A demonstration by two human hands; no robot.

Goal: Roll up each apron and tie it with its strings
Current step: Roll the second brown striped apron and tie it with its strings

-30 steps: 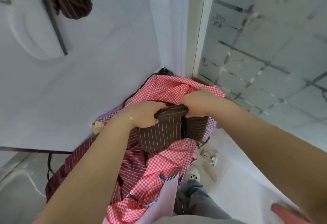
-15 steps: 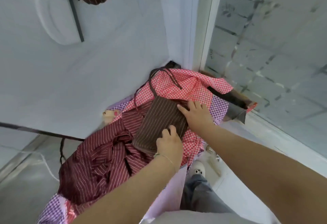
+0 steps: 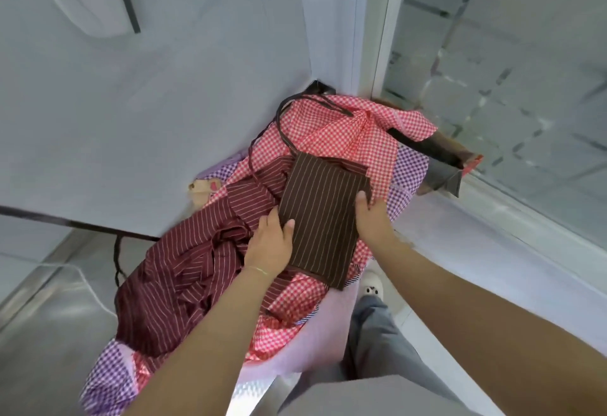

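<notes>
Your left hand pinches the left edge of the brown striped apron, and your right hand grips its right edge. It lies folded flat on the heap of aprons. I judge it is not yet rolled; its strings are loose, and the other aprons wait.

Both forearms reach forward, left hand and right hand (thumbs up) gripping opposite edges.
</notes>
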